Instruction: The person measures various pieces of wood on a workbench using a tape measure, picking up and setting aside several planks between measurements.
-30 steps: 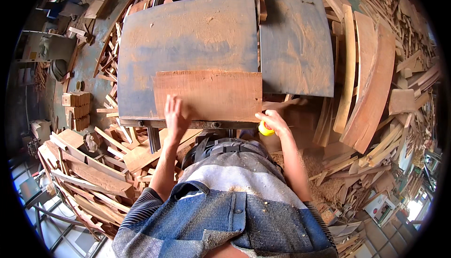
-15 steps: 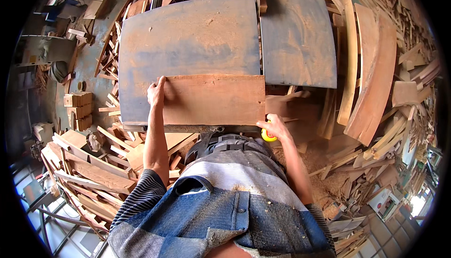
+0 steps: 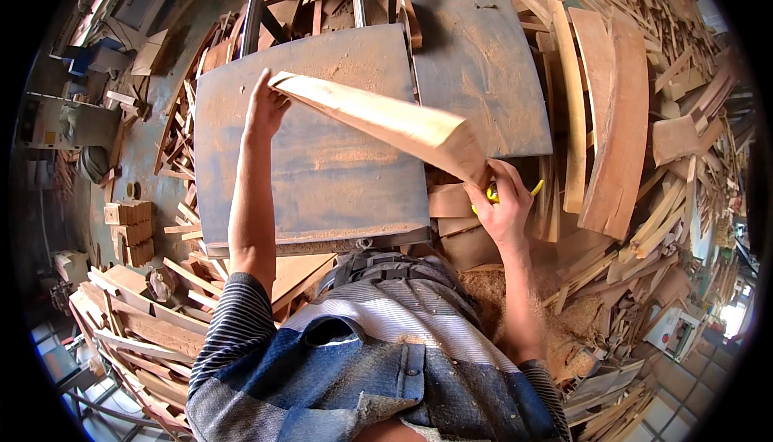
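Note:
A wooden board [image 3: 378, 120] is held up at a tilt over the dusty metal machine table [image 3: 322, 208], its long pale edge showing. My left hand [image 3: 262, 108] grips its far left corner, thumb up by the edge and fingers curled beneath. At the near right corner my right hand [image 3: 507, 208] is closed on the board. A small yellow tool [image 3: 493, 194], which looks like a tape measure, is tucked in that same hand, mostly covered by the fingers.
A second dusty metal table section [image 3: 483, 80] lies to the right, past a narrow gap. Long planks [image 3: 620, 128] lean at the right. Stacked wood blocks [image 3: 129, 229] stand left. Offcuts [image 3: 153, 321] are heaped lower left, and sawdust [image 3: 572, 321] covers the floor lower right.
The board, flat on the table before, is now raised and turned on edge, its right end nearer me. My left hand moved up and away; my right hand rose and went right.

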`<state>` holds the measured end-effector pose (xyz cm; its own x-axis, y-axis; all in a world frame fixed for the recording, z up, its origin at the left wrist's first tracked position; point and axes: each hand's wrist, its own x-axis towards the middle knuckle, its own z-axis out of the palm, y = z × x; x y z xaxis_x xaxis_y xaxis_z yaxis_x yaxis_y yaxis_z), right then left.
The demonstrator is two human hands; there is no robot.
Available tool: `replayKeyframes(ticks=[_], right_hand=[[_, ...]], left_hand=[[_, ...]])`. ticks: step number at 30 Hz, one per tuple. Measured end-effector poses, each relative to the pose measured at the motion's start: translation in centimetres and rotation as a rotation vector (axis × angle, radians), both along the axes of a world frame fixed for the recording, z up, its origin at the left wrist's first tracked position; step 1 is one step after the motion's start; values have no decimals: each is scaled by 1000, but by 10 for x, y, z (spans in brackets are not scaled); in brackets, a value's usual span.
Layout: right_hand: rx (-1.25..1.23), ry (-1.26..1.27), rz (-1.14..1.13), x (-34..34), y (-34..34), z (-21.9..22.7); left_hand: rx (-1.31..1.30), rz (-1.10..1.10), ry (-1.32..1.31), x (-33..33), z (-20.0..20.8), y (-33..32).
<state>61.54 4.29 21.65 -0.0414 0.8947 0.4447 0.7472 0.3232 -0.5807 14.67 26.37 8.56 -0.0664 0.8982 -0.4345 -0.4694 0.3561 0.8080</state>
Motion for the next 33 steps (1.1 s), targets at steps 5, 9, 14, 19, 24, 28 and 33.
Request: replayKeyframes(ticks=[5, 9, 14, 19, 24, 28, 33], right_hand=[[137, -247, 51, -7, -20, 2], [255, -348, 186, -11, -26, -4], [-90, -257, 333, -41, -52, -17], [-595, 141, 286, -30, -87, -62], [-1006, 442, 105, -38, -82, -85], [-880, 430, -26, -46, -66, -111], [-731, 238, -87, -55, -46, -133]], left_hand=[[19, -276, -339, 75, 36, -73], [-216, -54, -364, 101, 76, -191], [-302, 115, -129, 85, 23, -252], [-176, 119, 106, 94, 20, -235], [-131, 61, 65, 83, -8, -207], [-102, -15, 67, 94, -35, -168], [-95, -231, 328, 89, -63, -129]])
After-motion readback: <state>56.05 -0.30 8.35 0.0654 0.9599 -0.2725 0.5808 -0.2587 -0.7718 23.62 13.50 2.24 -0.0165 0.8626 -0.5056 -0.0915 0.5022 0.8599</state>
